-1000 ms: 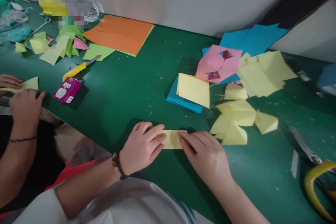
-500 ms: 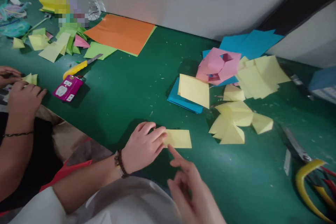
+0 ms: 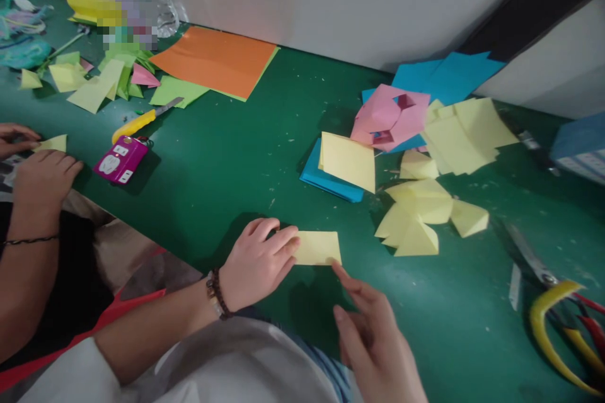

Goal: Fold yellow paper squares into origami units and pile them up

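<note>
A small pale yellow paper rectangle [image 3: 317, 248] lies flat on the green table. My left hand [image 3: 258, 258] holds its left end down, bent fingertips pressed on it and covering that end. With its index finger stretched out, my right hand [image 3: 373, 327] touches the lower right corner of the paper; the thumb stands apart and the other fingers are curled. Beyond the paper, a pale yellow folded square [image 3: 350, 160] rests on a blue folded paper [image 3: 314, 176]. Several folded yellow paper pieces [image 3: 418, 201] sit to the right.
Scissors with yellow handles [image 3: 539, 315] lie at the right. A pink paper shape [image 3: 390, 116] rests near blue sheets [image 3: 447, 79]. At left are a yellow cutter knife [image 3: 137, 126], a magenta box [image 3: 121, 159], orange paper [image 3: 217, 60] and a co-worker's hands [image 3: 47, 173].
My right index finger has slid rightward along the paper's near edge, from beside my left fingertips to the right corner. My left hand has stayed put.
</note>
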`<control>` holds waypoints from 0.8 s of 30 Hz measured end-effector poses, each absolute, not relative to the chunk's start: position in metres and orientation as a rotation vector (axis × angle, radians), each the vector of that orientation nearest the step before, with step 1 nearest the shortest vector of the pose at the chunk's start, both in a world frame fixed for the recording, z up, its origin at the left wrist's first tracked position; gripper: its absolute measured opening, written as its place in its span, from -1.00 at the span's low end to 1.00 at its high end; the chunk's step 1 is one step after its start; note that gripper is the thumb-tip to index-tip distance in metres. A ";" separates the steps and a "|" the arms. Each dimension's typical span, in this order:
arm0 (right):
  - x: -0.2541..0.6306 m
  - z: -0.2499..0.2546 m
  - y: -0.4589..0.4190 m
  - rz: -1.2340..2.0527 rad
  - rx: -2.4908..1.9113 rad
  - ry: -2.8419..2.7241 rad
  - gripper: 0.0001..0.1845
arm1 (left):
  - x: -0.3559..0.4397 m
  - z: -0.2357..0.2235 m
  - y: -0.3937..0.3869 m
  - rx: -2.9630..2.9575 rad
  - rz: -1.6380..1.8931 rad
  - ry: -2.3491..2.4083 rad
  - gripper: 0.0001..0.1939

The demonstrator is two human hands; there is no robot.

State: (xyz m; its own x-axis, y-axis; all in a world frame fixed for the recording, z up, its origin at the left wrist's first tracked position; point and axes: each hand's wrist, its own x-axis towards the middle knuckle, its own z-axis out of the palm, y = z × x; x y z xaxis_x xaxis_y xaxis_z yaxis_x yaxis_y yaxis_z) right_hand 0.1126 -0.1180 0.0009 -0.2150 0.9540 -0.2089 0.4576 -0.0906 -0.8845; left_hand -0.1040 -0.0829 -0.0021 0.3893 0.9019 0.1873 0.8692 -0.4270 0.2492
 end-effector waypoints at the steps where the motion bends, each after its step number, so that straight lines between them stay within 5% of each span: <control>1: 0.118 0.002 -0.117 1.219 -1.592 -1.657 -0.77 | -0.104 -0.002 -0.083 2.520 0.453 1.615 -0.75; 10: 0.099 0.001 -0.081 0.095 -1.415 -2.267 -0.86 | -0.116 0.009 -0.079 2.351 0.512 1.467 -0.62; 24: 0.025 -0.013 -0.095 0.148 -1.295 -2.406 -0.80 | -0.123 0.009 -0.077 2.284 0.453 1.443 -0.51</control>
